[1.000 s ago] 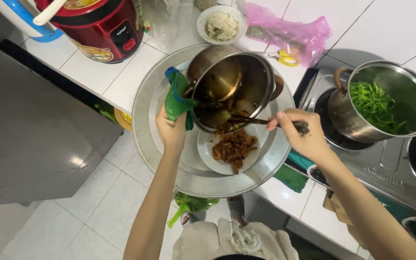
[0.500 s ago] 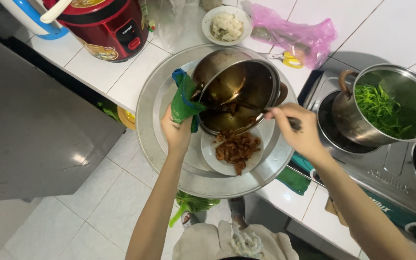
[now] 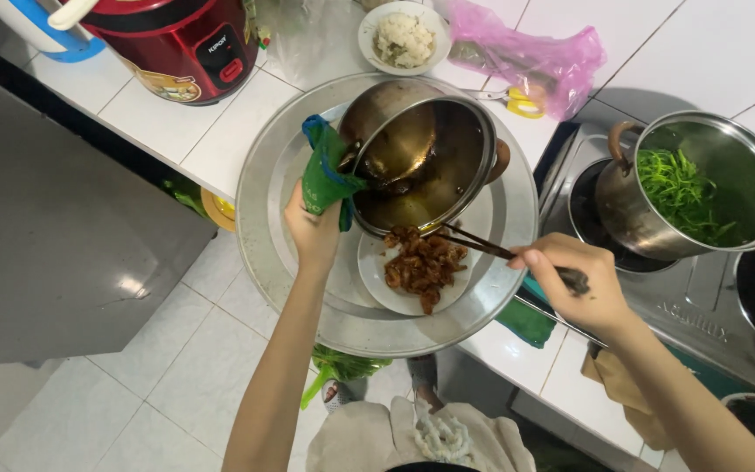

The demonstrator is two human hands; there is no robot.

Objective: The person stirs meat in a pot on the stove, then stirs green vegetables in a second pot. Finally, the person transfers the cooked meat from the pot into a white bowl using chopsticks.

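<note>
My left hand [image 3: 315,229] grips a green cloth [image 3: 325,177] wrapped on the rim of a steel pot [image 3: 421,153], which is tilted toward me over a small white plate [image 3: 376,278]. Brown cooked meat pieces [image 3: 421,265] lie on that plate, just under the pot's lip. My right hand [image 3: 577,284] holds dark chopsticks [image 3: 480,246] whose tips reach the pot's rim at the meat. The plate rests on a large round metal tray [image 3: 268,188] on the white tiled counter.
A second steel pot of green vegetables [image 3: 692,188] stands on the gas stove [image 3: 701,306] at right. A red rice cooker [image 3: 176,39], a white bowl of rice [image 3: 404,37] and a pink plastic bag [image 3: 526,57] sit at the back. The counter's edge drops to the floor [image 3: 124,385] at left.
The pot has stayed tilted over the plate. My right hand has drawn back and lower with the chopsticks, and the pile of meat on the plate has shifted slightly.
</note>
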